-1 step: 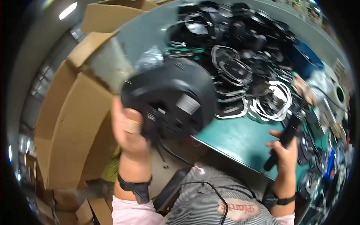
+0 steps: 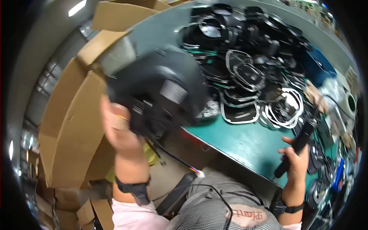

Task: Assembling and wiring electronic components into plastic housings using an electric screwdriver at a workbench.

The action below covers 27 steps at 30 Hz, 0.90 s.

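Gripping a rounded black plastic housing (image 2: 161, 78) in the left hand (image 2: 120, 130), at ten o'clock from the right hand (image 2: 298, 159), closed around a black cylindrical tool (image 2: 302, 138).

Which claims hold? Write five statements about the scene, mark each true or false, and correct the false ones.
1. The left grip holds a black shell. True.
2. The right grip is empty. False: the right grip holds a black tool.
3. The tabletop is red. False: the tabletop is green.
4. A black cable with a white plug trails from the black shell. True.
5. The cardboard box stands right of the tabletop. False: the cardboard box stands to its left.
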Each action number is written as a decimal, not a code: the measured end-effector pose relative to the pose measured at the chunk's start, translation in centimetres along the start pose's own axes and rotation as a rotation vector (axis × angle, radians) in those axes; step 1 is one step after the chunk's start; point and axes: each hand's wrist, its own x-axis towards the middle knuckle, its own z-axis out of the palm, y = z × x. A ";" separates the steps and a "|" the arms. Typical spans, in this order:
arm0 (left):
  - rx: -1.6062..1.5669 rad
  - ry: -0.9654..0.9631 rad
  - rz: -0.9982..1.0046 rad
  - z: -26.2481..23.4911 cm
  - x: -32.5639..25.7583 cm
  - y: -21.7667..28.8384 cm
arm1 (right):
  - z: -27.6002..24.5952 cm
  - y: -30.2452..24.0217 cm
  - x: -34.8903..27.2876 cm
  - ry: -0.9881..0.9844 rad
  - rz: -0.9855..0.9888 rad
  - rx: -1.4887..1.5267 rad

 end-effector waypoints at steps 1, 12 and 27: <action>-0.094 0.068 0.129 -1.7 3.0 1.1 | -0.8 0.3 0.2 0.018 -0.020 0.024; 1.347 0.518 0.418 -26.7 26.6 0.0 | -2.5 2.4 2.0 0.191 -0.118 0.251; 1.397 -0.162 0.694 -13.6 25.3 -10.6 | -2.8 1.7 1.0 0.336 -0.064 0.257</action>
